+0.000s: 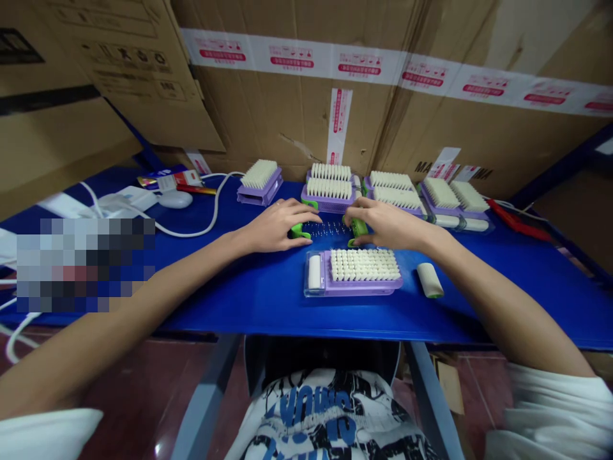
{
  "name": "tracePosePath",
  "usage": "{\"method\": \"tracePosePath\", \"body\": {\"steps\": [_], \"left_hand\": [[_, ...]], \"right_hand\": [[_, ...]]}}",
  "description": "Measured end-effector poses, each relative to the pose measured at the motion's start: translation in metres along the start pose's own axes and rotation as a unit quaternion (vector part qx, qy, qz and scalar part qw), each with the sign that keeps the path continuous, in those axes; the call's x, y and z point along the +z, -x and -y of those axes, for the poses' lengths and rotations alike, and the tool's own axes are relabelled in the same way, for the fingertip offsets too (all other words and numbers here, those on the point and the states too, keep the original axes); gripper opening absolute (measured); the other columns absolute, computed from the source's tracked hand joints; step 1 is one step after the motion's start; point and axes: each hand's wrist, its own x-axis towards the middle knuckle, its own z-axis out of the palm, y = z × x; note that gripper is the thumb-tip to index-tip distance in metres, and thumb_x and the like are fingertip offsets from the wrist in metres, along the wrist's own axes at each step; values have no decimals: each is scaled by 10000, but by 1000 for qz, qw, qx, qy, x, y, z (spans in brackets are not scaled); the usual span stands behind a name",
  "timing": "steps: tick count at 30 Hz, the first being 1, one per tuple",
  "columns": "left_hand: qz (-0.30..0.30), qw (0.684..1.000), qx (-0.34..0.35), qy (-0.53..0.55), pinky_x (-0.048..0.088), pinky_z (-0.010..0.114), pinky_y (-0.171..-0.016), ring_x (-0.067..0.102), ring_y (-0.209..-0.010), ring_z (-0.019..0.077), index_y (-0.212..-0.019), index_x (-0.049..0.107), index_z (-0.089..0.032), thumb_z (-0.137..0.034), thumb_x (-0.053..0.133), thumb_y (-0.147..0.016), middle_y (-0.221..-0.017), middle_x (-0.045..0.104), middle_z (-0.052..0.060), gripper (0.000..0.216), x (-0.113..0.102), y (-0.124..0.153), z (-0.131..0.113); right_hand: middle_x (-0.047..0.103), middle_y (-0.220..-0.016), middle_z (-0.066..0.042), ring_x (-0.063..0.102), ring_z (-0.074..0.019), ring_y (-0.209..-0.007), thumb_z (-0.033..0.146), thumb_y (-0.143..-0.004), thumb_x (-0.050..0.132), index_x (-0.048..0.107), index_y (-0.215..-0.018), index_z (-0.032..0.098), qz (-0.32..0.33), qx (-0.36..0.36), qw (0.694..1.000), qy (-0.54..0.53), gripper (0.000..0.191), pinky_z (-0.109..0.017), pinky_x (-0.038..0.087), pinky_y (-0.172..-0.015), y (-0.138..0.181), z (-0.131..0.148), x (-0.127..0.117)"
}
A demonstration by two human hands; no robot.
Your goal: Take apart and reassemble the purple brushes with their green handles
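Observation:
My left hand (280,225) is closed on the green left end of a clear piece (328,229) dotted with rows of small shiny points. Thumb and fingers of my right hand (383,223) are closed around its green right end. The piece is held just above the blue tabletop; its exact kind cannot be made out. Directly in front of it, nearer me, lies a purple block with cream bristles (364,267) and a clear case at its left end around a cream roller (315,271). A loose cream cylinder with a green end (430,280) lies to the right, below my right forearm.
Several more purple bristle blocks (330,201) stand in a row along the cardboard wall (287,115). A white cable (211,220), a white mouse (175,199) and small boxes (167,179) are at the left. A red tool (517,220) lies far right on the blue table (239,294).

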Motion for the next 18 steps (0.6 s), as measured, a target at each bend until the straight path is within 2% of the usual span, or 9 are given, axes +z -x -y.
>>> {"method": "tracePosePath", "body": {"steps": [2,6,9,11,12,14,16,18], "left_hand": [[12,1000,1,-27,497,641,-1163,644,-1409,421,-1534,745,-288,-547,661,-1114,-1641,703,158,501,3,-1,0],[14,998,-4,-55,510,663,-1163,652,-1415,438,-1573,706,-245,-560,665,-1108,-1648,685,192,563,1,-3,-2],[-66,996,6,-54,485,697,-1212,605,-1484,468,-1517,713,-208,-603,730,-1068,-1618,692,213,599,-12,1,-17],[-135,990,18,-23,492,673,-1224,624,-1442,435,-1458,729,-228,-627,732,-1072,-1507,754,179,555,-21,6,-38],[-151,988,23,9,515,638,-1216,656,-1385,399,-1461,717,-240,-636,728,-1079,-1445,777,156,550,-24,10,-51],[-129,987,46,79,568,583,-1190,697,-1337,370,-1570,633,-244,-704,755,-1047,-1458,762,153,707,-22,19,-78],[-74,991,56,98,572,615,-1219,674,-1429,421,-1715,490,-229,-791,816,-958,-1595,686,205,997,-11,27,-100],[-50,995,35,73,554,682,-1241,648,-1488,472,-1769,401,-211,-685,835,-991,-1648,642,247,1009,4,34,-113]], "right_hand": [[722,-1452,-219,763,-380,-1191,361,-952,888,766,-1499,155,-4,15,1000,6,598,-570,636,-1065,-1,1,0],[722,-1517,-239,753,-405,-1304,427,-1005,843,828,-1434,120,11,-5,1000,-3,528,-590,589,-1191,-2,-4,-2],[742,-1480,-249,750,-399,-1310,516,-1116,695,810,-1474,118,-55,-14,998,-16,547,-598,578,-1204,16,-1,-12],[750,-1478,-246,747,-403,-1315,613,-1160,585,779,-1518,133,-94,-32,995,-29,630,-607,587,-1177,37,9,-18],[752,-1488,-245,743,-413,-1325,677,-1153,567,746,-1564,143,-97,-46,994,-33,697,-616,591,-1166,48,15,-19],[746,-1519,-255,724,-447,-1355,811,-1082,599,619,-1701,164,-81,-73,994,-22,895,-651,586,-1158,69,30,-14],[713,-1569,-278,683,-481,-1399,868,-1007,669,448,-1816,171,-73,-87,993,15,1090,-684,570,-1165,81,43,0],[705,-1558,-291,674,-477,-1376,807,-1008,725,330,-1861,151,-78,-83,992,53,1146,-674,577,-1142,84,51,20]]}}
